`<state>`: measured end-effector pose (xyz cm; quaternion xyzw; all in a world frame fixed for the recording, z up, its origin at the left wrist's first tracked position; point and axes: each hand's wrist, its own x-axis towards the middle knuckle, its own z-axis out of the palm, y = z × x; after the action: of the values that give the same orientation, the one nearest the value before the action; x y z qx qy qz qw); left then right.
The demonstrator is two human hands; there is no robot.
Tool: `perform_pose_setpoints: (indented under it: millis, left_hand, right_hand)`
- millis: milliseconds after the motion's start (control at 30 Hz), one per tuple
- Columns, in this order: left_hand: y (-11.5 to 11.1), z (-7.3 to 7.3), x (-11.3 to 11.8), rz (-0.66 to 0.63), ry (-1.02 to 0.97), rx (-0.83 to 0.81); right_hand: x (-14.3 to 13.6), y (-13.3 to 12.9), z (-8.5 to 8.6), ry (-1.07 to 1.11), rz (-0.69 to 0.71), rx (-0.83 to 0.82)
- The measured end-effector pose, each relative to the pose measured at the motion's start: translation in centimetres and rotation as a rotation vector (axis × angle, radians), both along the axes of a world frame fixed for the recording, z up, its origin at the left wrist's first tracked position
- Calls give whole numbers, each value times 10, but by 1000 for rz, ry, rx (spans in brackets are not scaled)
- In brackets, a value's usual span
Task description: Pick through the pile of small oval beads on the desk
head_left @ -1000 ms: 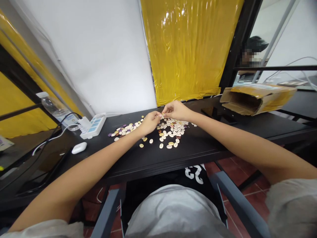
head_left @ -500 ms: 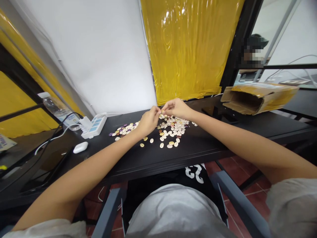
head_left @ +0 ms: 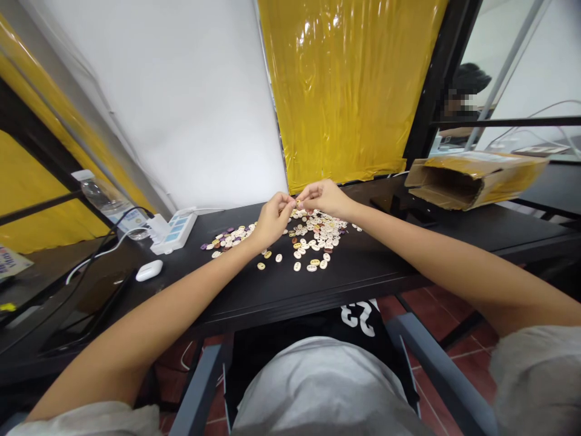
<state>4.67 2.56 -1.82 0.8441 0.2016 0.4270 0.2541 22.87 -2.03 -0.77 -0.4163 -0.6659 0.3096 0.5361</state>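
My right hand (head_left: 321,197) is closed in a pinch on a small yellowish button (head_left: 298,204) above the far part of the black table. Fingertips of my left hand (head_left: 273,215) are pinched together right beside it, close to the right fingertips; whether they grip the same piece I cannot tell. Below my right hand spreads a heap of oval buttons (head_left: 324,230), mostly cream, some yellow or brown, with dark marks. A smaller pile of buttons (head_left: 231,235), cream, purple and brown, lies left of my left hand and is partly hidden by it.
On the left are a white power strip (head_left: 175,233) with plugs and cables, a white earbud case (head_left: 149,270), a plastic bottle (head_left: 106,200) and a dark tablet-like slab (head_left: 88,312). An open cardboard box (head_left: 474,178) sits at the right. Another person (head_left: 467,91) is behind the frame.
The fingers of my left hand have shifted slightly, its thumb and fingertips now more visible. My right hand stays almost in place. The piles look unchanged.
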Motion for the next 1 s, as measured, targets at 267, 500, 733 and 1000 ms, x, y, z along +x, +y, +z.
perform_pose_setpoints:
  millis: [267,500,733,1000]
  left_hand:
    - [3,-2,0,-16,-18,-90]
    - [4,-2,1,-52,-27,-212]
    - [1,8,6,-24,-217,-619]
    - [2,5,6,-2,-245,-700]
  right_hand:
    - [0,-2,0,18,24,-56]
    - [5,3,-4,18,50,-109]
    - [2,0,-2,82,40,-217]
    - [3,2,-3,272,65,-342]
